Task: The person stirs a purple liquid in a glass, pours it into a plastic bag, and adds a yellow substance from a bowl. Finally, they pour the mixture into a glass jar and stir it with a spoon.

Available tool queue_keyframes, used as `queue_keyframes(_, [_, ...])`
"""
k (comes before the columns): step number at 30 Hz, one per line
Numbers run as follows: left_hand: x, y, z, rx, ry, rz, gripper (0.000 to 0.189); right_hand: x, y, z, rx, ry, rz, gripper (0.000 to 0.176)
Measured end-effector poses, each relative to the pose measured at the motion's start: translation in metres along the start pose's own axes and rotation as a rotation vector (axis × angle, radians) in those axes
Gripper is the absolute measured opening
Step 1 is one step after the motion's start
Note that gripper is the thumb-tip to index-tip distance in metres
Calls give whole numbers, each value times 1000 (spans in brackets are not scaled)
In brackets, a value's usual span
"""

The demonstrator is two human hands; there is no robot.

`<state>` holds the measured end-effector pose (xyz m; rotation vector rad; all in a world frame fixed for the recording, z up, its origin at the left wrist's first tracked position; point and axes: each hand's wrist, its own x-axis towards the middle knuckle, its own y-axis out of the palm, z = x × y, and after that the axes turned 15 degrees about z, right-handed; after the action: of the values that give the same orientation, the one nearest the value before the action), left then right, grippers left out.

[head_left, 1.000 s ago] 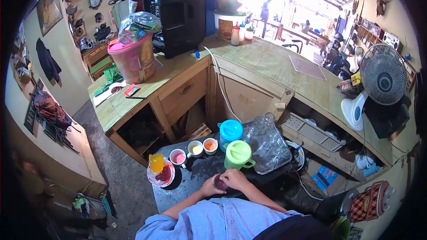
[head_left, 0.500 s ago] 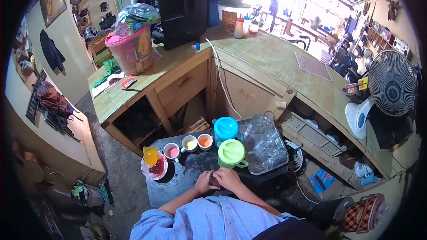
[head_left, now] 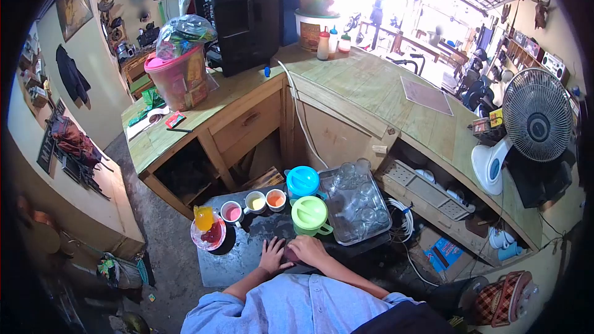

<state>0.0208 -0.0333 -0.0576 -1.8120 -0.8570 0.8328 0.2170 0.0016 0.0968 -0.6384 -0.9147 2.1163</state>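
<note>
My left hand (head_left: 272, 255) lies with its fingers spread on the dark low table (head_left: 226, 266), close beside a small dark reddish-brown object (head_left: 289, 253) whose kind I cannot make out. Curled over that object from the other side is my right hand (head_left: 308, 250), which partly hides it. Just beyond stands a green lidded pitcher (head_left: 310, 213), with a blue lidded pitcher (head_left: 302, 181) behind it. Three white cups hold pink (head_left: 231, 212), pale yellow (head_left: 255, 201) and orange (head_left: 276, 200) contents. At the left, a bowl (head_left: 208, 235) contains something red and something yellow-orange.
A metal tray (head_left: 336, 231) of clear glasses is right of the pitchers. Wooden counters (head_left: 322, 74) wrap around the front, carrying a speaker (head_left: 238, 18), a pink bucket (head_left: 179, 77) and a fan (head_left: 537, 117). A coiled white cable (head_left: 401, 219) hangs beside the tray.
My left hand has come off the dark reddish-brown object and spread its fingers to the left. My right hand stays on the object. The view has shifted slightly.
</note>
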Motion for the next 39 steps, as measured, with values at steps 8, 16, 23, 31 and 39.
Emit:
queue_keyframes(8, [-5,-15,-18,-36,-39,-41,92,1,17,-14,96,-101,-58,22])
queue_keyframes(16, [-5,-13,-15,-53,-45,-59,82,1,14,-3,41,-55,-110,21])
queue_keyframes(23, [-5,-13,-15,-13,-48,-48,76,-2,19,-10,143,-49,-179,20])
queue_keyframes(31, [-3,-14,-15,-46,-38,-86,70,-4,14,-7,141,-44,-196,19])
queue_keyframes(39, [-2,-8,-12,-24,-46,-68,66,4,10,-11,93,-28,-112,20])
